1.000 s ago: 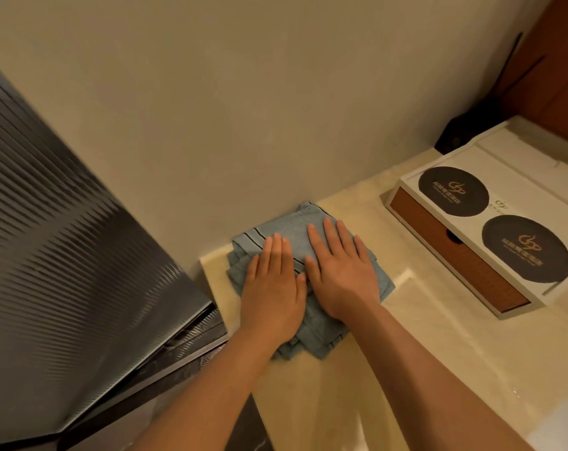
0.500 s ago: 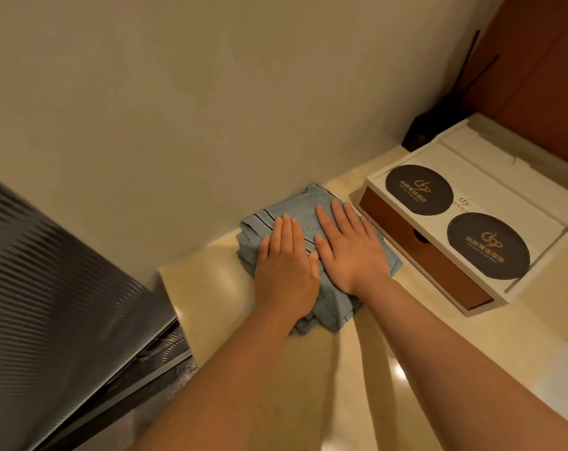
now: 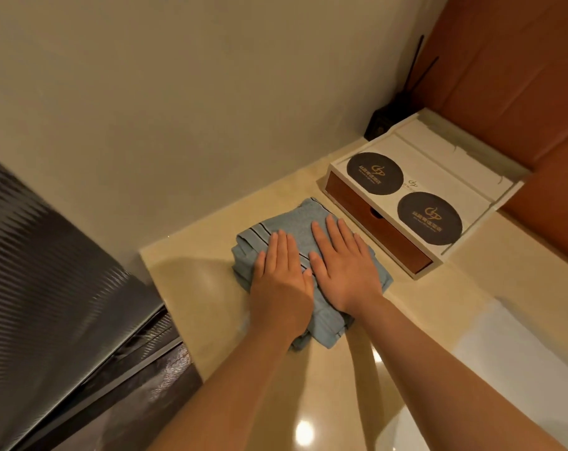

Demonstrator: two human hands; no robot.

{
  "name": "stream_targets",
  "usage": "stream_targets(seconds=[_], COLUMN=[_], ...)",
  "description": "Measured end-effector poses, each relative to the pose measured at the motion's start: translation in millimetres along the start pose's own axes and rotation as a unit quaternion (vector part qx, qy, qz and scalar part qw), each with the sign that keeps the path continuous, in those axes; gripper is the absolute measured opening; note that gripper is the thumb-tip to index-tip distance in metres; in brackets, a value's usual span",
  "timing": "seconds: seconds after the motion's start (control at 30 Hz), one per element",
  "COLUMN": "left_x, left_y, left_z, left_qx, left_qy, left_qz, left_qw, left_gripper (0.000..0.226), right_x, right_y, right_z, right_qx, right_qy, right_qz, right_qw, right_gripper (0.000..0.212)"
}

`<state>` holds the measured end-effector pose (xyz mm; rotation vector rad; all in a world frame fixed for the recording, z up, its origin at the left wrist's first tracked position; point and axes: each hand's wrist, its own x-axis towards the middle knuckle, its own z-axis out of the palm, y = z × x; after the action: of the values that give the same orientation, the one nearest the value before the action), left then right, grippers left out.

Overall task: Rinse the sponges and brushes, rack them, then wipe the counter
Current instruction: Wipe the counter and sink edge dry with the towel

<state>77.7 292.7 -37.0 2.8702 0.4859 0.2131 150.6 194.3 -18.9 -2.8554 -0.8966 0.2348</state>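
A folded blue cloth with dark stripes lies on the beige counter, close to the wall. My left hand presses flat on the cloth's left half, fingers straight and together. My right hand lies flat beside it on the right half, fingers slightly spread. The two thumbs almost touch. No sponge or brush is in view.
A white box with a brown drawer front and two dark round coasters stands just right of the cloth. Behind it sits a black reed diffuser. A dark ribbed appliance borders the counter's left edge. A brown panel rises at the right.
Both hands have slid the cloth to the right along the counter, away from the left edge and up to the white box. More bare counter shows to the left of the cloth.
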Motion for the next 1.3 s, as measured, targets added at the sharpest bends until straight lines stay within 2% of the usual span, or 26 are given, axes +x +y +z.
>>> stream_targets(seconds=[0.53,0.7,0.8,0.87,0.93,1.0,1.03,1.1,1.3], left_x=[-132.8,-139.3,-110.0,-88.4,-77.6,-75.5,-77.0,-77.4,-65.7], left_y=[72.1,67.9,55.7,48.4,45.8,49.0,48.9,57.3,94.6], left_z=[-10.4,-19.6,-24.2,-23.4,-19.7,-15.4,-14.2,-11.8,-2.0], left_qx=[0.034,0.063,0.053,0.071,0.085,0.082,0.079,0.074,0.051], left_qy=[-0.067,-0.064,-0.060,-0.086,-0.124,-0.141,-0.138,-0.130,-0.129], left_qz=[0.021,0.106,0.226,0.312,0.354,0.358,0.352,0.354,0.373], left_qw=[0.997,0.990,0.971,0.944,0.923,0.919,0.922,0.923,0.918], left_gripper=[0.061,0.064,0.066,0.070,0.073,0.074,0.075,0.075,0.074], right_x=[-148.3,-176.5,-192.2,-205.7,-216.3,-219.9,-218.6,-217.2,-216.0], right_y=[35.5,42.5,53.0,65.4,77.8,86.5,86.0,87.6,101.3], right_z=[8.3,3.5,-1.3,1.3,4.3,6.4,5.9,3.5,-4.4], right_qx=[0.023,0.038,0.122,0.202,0.325,0.459,0.498,0.543,0.602], right_qy=[-0.009,-0.020,-0.005,0.021,0.005,-0.001,0.005,0.023,0.095], right_qz=[0.026,0.035,0.110,0.193,0.262,0.291,0.292,0.304,0.354], right_qw=[0.999,0.998,0.986,0.960,0.909,0.840,0.817,0.782,0.709], right_gripper=[0.069,0.075,0.069,0.071,0.067,0.047,0.032,0.013,0.013])
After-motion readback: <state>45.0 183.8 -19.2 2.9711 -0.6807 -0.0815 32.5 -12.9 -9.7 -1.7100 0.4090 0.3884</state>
